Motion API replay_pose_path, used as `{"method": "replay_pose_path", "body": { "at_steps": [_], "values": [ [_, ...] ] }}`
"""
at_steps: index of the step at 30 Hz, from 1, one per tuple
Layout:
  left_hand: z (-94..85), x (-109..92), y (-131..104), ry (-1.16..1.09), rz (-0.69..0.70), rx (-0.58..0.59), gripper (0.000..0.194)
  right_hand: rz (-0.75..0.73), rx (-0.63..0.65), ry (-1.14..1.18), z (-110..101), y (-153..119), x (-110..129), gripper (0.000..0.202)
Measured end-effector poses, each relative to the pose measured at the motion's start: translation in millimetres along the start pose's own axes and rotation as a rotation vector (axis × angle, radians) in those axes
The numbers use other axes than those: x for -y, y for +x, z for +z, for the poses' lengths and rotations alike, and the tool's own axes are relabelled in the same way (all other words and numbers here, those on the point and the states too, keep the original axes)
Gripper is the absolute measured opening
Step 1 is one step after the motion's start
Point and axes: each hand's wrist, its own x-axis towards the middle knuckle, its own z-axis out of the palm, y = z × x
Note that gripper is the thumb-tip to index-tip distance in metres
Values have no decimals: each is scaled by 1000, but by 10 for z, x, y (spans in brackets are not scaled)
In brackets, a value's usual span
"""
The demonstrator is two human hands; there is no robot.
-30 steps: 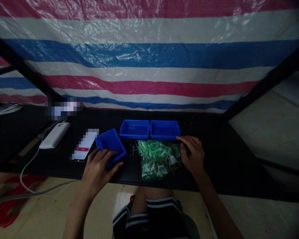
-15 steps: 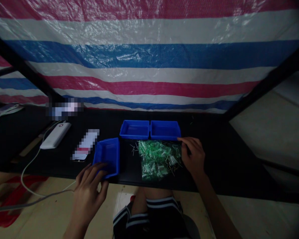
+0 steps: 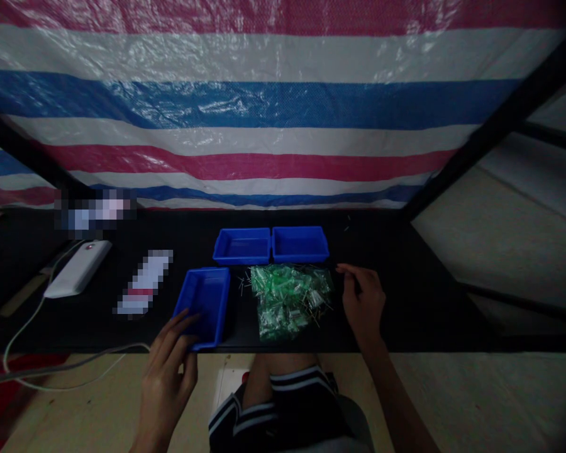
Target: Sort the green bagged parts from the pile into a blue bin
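Note:
A blue plastic tray (image 3: 202, 305) lies at the table's front edge, turned slightly askew. My left hand (image 3: 172, 352) holds its near left corner, fingers over the rim and thumb outside. In front of me is a heap of clear green-tinted plastic bags (image 3: 287, 299), with thin metal pins (image 3: 317, 308) on and around its right side. My right hand (image 3: 365, 299) hovers just right of the heap, fingers stretched left and thumb apart, with nothing visible in it. Behind the heap two more blue trays, a left one (image 3: 243, 246) and a right one (image 3: 300, 244), stand side by side.
To the left lie a white power bank (image 3: 78, 269) with a cable and a blurred flat item (image 3: 146, 281). A few loose pins (image 3: 242, 284) lie left of the heap. A striped plastic sheet (image 3: 264, 107) hangs behind the black table (image 3: 429, 302).
The near tray has turned straighter under my left hand. My right hand has drawn away from the right rear tray's corner. The view has shifted a little to the right.

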Motion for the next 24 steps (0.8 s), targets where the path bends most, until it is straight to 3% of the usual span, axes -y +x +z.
{"method": "replay_pose_path", "body": {
  "at_steps": [11, 20, 24],
  "values": [
    [-1, -36, 19, -22, -38, -22, 20, 95, -3, 22, 10, -24, -73, 24],
    [-21, 19, 66, 11, -24, -25, 21, 47, 4, 16, 12, -20, -26, 21],
    [-34, -111, 83, 12, -49, -76, 31, 15, 1, 5, 10, -15, -18, 19]
  ]
}}
